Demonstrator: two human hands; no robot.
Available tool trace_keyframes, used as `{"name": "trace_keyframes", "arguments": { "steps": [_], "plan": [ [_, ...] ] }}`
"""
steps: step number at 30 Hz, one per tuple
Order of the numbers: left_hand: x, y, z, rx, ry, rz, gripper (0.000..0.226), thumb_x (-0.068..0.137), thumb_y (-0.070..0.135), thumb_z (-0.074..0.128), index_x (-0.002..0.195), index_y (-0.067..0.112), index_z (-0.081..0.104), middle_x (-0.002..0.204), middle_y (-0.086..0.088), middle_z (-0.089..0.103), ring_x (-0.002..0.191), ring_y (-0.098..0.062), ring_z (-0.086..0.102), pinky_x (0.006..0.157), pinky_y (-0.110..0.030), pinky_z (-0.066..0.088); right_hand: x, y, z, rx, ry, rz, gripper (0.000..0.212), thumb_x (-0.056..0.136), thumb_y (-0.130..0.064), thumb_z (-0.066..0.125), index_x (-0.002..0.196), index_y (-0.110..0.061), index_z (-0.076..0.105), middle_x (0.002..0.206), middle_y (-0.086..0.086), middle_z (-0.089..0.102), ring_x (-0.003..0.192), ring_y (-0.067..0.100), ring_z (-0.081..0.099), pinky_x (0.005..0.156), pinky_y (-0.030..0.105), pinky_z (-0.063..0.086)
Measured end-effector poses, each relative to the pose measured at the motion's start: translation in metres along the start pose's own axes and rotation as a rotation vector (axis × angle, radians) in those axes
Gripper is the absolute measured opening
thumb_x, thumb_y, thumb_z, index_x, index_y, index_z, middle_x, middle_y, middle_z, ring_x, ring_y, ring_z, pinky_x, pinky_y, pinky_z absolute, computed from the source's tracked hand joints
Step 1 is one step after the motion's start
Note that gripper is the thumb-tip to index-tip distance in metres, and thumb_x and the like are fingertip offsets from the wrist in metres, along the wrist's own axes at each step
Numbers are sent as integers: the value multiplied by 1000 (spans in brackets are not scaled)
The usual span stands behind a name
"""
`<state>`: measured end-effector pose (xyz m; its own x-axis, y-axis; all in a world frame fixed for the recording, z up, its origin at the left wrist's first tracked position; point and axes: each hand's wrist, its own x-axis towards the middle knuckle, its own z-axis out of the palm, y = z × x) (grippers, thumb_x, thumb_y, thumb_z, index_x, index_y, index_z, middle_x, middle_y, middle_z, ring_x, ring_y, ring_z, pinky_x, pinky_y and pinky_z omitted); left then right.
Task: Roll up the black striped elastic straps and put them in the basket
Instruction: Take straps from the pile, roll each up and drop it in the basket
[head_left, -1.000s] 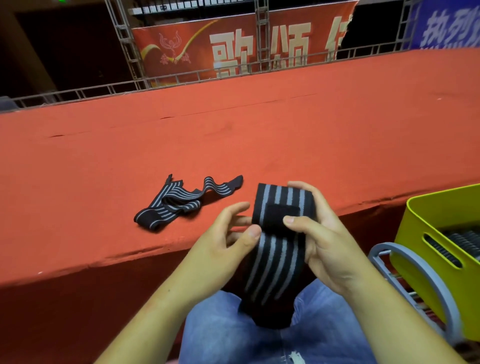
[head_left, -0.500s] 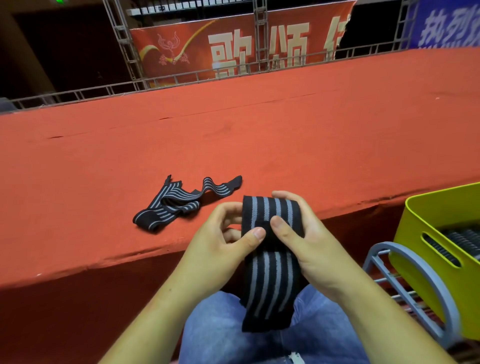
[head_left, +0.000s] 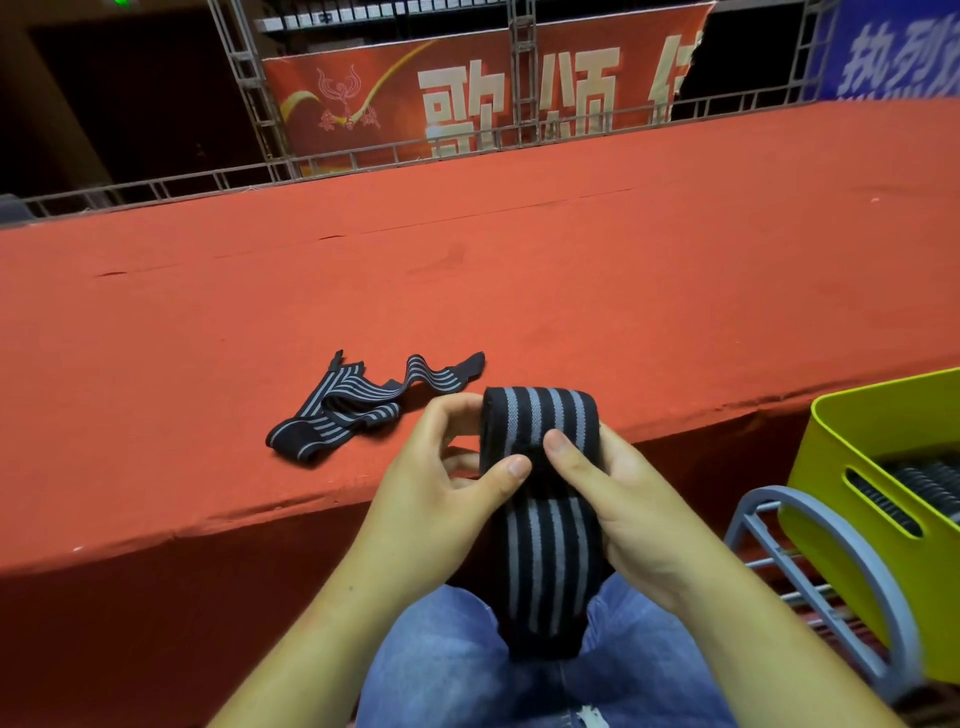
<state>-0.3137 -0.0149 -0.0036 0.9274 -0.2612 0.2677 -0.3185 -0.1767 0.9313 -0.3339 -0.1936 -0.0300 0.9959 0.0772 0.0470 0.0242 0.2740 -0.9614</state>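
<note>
Item 1, loose strap (head_left: 363, 402): black with grey stripes, lying crumpled on the red worktop (head_left: 571, 270), at 10 o'clock from the hands. Its place is unchanged since a second ago. Long axis runs 8 to 2 o'clock, with the plain black end at 2.

Item 2, left hand (head_left: 436, 499): grip closed on the held strap (head_left: 545, 551), thumb pressed on its front face, fingers curled at its left edge.

Item 3, held strap: above the lap, just off the worktop's near edge. A second ago a black end patch showed beside the right thumb and the roll stood higher. Now both thumbs meet over that patch and the roll sits lower. Long axis runs 12 to 6 o'clock: rolled end at 12, stripes lengthwise, free tail hanging toward 6 over the jeans (head_left: 467, 670).

Item 4, right hand (head_left: 639, 514): grip closed on the same strap, thumb on the front, fingers behind the right edge.

Item 5, basket (head_left: 852, 467): yellow-green, at 3 o'clock, resting on a grey rack (head_left: 841, 566), with rolled straps (head_left: 930, 483) inside.
</note>
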Motion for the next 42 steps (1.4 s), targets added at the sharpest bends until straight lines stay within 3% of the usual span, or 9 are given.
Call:
{"name": "trace_keyframes", "arguments": {
  "steps": [5,10,17,23,27,32,35,37,42],
  "plan": [
    [0,1,1,28,20,54,43,90,9,77,124,28,58,120,12,70,102,-12,73,85,-31,60,-2,-3,2,25,-31,87,43,95,-40,61,132,-17,64,122,7,77,116,21,73,97,32,59],
    [0,-1,0,65,31,117,48,87,4,78,120,33,57,122,13,68,116,-11,67,94,-34,57,-2,-4,2,67,-14,121,58,88,-53,61,135,-19,64,126,5,76,121,20,71,108,41,50],
    [-3,-3,4,94,-42,181,45,87,-4,77,116,26,62,120,12,67,123,-13,62,97,-28,55,-3,-9,4,136,23,146,73,79,-65,61,132,-15,67,119,11,78,115,22,74,104,41,52],
    [-3,-5,0,124,-63,147,48,89,-4,73,123,28,62,128,13,64,129,-8,58,99,-22,52,-4,-8,1,195,57,134,57,89,-47,75,132,-11,67,123,18,75,115,28,74,99,43,54],
    [-3,-6,0,98,-63,22,52,95,9,71,137,33,52,132,16,64,118,-1,64,97,-23,53,-2,-7,-2,264,69,108,48,83,-32,73,131,-24,69,124,14,76,114,27,74,97,43,56],
    [-4,-10,1,16,-125,-87,62,97,4,60,147,36,43,130,5,68,102,-28,70,89,-34,58,-2,-7,-8,250,29,47,57,80,-14,73,133,-36,68,126,14,75,117,32,72,101,52,57],
    [-4,-9,0,-43,-153,-104,71,86,12,60,150,35,40,135,6,66,102,-28,70,84,-38,59,1,-8,-9,272,5,30,58,81,-14,62,132,-39,68,127,16,73,117,37,70,109,62,50],
    [-4,-8,0,-82,-170,-109,71,86,22,62,152,35,38,140,7,63,111,-20,71,91,-46,58,2,-9,-10,253,-15,24,60,82,-10,61,134,-41,66,126,17,72,112,34,71,105,58,55],
    [-2,-6,1,-44,-112,-77,69,86,34,71,148,37,42,139,6,62,113,-12,71,97,-35,57,0,-10,-8,183,-63,27,53,94,-15,70,137,-44,61,127,12,74,110,28,73,88,41,60]
  ]
}}
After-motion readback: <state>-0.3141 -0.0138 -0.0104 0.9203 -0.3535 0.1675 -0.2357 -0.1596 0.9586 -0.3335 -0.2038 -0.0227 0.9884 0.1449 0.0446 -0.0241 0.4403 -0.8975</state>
